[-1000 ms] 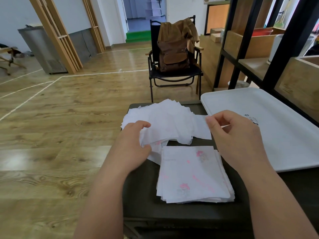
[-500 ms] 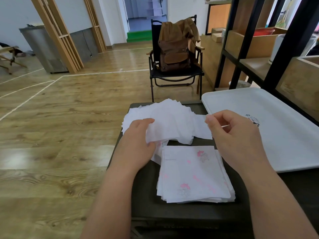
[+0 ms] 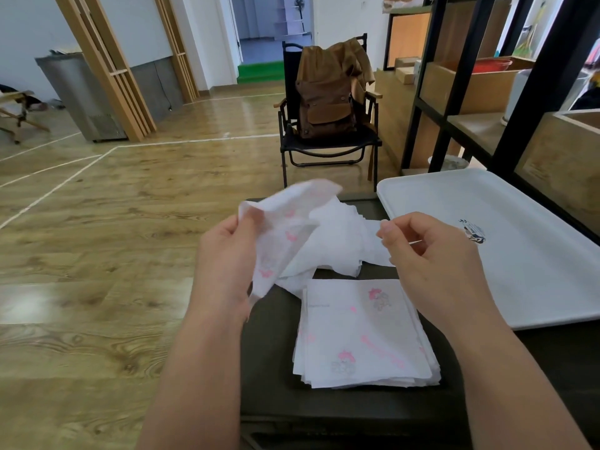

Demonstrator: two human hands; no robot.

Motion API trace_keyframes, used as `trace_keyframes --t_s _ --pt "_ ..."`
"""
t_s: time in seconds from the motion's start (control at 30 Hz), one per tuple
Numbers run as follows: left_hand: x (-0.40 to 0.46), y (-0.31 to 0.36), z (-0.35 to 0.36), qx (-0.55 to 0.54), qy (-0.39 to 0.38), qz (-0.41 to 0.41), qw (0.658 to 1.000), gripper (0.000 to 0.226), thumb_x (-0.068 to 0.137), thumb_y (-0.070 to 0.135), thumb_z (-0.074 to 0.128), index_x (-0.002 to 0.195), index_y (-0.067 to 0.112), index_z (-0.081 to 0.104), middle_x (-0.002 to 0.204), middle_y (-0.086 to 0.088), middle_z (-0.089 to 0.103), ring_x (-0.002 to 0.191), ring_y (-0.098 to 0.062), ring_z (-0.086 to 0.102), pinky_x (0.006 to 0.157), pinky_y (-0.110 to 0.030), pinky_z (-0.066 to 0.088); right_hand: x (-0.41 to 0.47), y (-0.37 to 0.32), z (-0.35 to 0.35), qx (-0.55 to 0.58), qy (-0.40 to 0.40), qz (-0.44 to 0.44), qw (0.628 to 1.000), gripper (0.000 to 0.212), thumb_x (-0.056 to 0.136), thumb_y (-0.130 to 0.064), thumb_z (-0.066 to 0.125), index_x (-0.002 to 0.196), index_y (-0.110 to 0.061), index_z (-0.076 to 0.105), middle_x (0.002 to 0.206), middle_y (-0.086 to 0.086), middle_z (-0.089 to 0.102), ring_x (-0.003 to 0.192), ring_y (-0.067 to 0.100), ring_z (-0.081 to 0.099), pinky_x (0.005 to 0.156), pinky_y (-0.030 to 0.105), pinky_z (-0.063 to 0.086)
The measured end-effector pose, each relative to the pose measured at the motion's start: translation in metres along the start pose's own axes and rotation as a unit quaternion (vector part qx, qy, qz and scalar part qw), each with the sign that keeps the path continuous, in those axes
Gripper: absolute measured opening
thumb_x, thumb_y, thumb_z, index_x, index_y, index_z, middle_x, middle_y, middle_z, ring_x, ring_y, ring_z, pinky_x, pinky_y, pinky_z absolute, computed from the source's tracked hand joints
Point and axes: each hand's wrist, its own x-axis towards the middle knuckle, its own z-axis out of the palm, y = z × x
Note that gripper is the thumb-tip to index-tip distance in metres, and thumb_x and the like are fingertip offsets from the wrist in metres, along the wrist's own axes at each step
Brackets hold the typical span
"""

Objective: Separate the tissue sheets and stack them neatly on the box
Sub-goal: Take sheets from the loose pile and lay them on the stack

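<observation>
Your left hand pinches a lifted sheet above the loose pile at the box's far end. Your right hand looks curled on that pile's edge, though it's blurry. The neat stack sits nearer you.

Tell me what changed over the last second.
The left hand pinched a thin white pink-printed tissue sheet and lifted it up off the loose white tissue pile. The right hand kept its grip on another sheet's edge. The neat square tissue stack on the dark box stayed put.
</observation>
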Motion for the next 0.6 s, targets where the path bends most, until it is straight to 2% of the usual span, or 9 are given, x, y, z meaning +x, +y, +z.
trace_keyframes --t_s 0.1,0.17,0.23,0.3,0.33,0.4,0.47,0.6 --pt "-0.004 0.011 -0.006 -0.109 -0.06 -0.106 0.987 0.024 0.094 0.037 0.062 0.09 0.019 0.078 0.092 -0.004 0.078 0.078 -0.022 0.076 0.062 -0.035 0.058 -0.001 -0.006 0.002 0.05 -0.021 0.004 0.999 0.014 0.092 -0.04 0.055 0.082 -0.037 0.063 0.078 -0.016 0.068 0.074 0.0 0.063 0.056 0.004 0.043" --pt "-0.006 0.014 -0.007 -0.126 -0.096 -0.12 0.98 0.024 0.096 0.034 0.06 0.102 0.016 0.075 0.097 -0.007 0.077 0.083 -0.024 0.076 0.06 -0.037 0.059 -0.003 -0.011 0.004 0.111 -0.062 0.026 0.992 0.01 0.09 -0.045 0.055 0.093 -0.04 0.063 0.084 -0.016 0.071 0.079 0.0 0.065 0.053 0.008 0.046" --pt "-0.009 0.016 -0.006 -0.124 -0.124 -0.108 0.978 0.025 0.097 0.032 0.058 0.104 0.014 0.074 0.1 -0.009 0.077 0.086 -0.026 0.075 0.065 -0.04 0.061 -0.005 -0.016 0.007 0.14 -0.104 0.03 0.984 0.02 0.087 -0.051 0.054 0.107 -0.048 0.057 0.093 -0.023 0.071 0.089 -0.006 0.064 0.062 0.01 0.046" --pt "-0.014 0.02 -0.002 -0.111 -0.141 -0.088 0.98 0.026 0.097 0.03 0.057 0.101 0.012 0.076 0.101 -0.011 0.076 0.089 -0.027 0.075 0.073 -0.042 0.061 -0.007 -0.021 0.01 0.162 -0.123 0.022 0.979 0.029 0.086 -0.051 0.056 0.114 -0.052 0.05 0.095 -0.029 0.069 0.094 -0.009 0.063 0.07 0.014 0.044" --pt "-0.016 0.021 -0.001 -0.102 -0.144 -0.078 0.981 0.028 0.097 0.03 0.057 0.097 0.011 0.077 0.101 -0.012 0.076 0.089 -0.028 0.075 0.074 -0.042 0.061 -0.008 -0.023 0.01 0.181 -0.123 0.017 0.976 0.033 0.085 -0.05 0.058 0.116 -0.051 0.049 0.095 -0.026 0.07 0.094 -0.006 0.064 0.072 0.016 0.046" --pt "-0.019 0.023 0.002 -0.08 -0.154 -0.065 0.983 0.032 0.097 0.032 0.057 0.091 0.01 0.079 0.098 -0.012 0.077 0.089 -0.029 0.075 0.073 -0.041 0.061 -0.009 -0.025 0.01 0.209 -0.115 0.008 0.971 0.039 0.084 -0.044 0.064 0.12 -0.048 0.049 0.094 -0.017 0.072 0.091 0.001 0.068 0.071 0.021 0.055" --pt "-0.022 0.025 0.003 -0.055 -0.16 -0.054 0.984 0.033 0.098 0.034 0.055 0.087 0.014 0.08 0.096 -0.011 0.077 0.088 -0.028 0.075 0.075 -0.041 0.061 -0.009 -0.027 0.01 0.221 -0.112 0.0 0.969 0.04 0.085 -0.032 0.069 0.118 -0.046 0.051 0.093 -0.016 0.072 0.087 0.003 0.069 0.07 0.019 0.057" --pt "-0.027 0.03 0.006 -0.028 -0.134 -0.019 0.99 0.04 0.1 0.035 0.053 0.073 0.023 0.08 0.084 -0.006 0.078 0.072 -0.019 0.075 0.056 -0.032 0.059 -0.009 -0.027 0.007 0.224 -0.094 -0.027 0.97 0.039 0.085 -0.015 0.071 0.109 -0.044 0.058 0.086 -0.011 0.073 0.082 0.007 0.07 0.067 0.014 0.054"
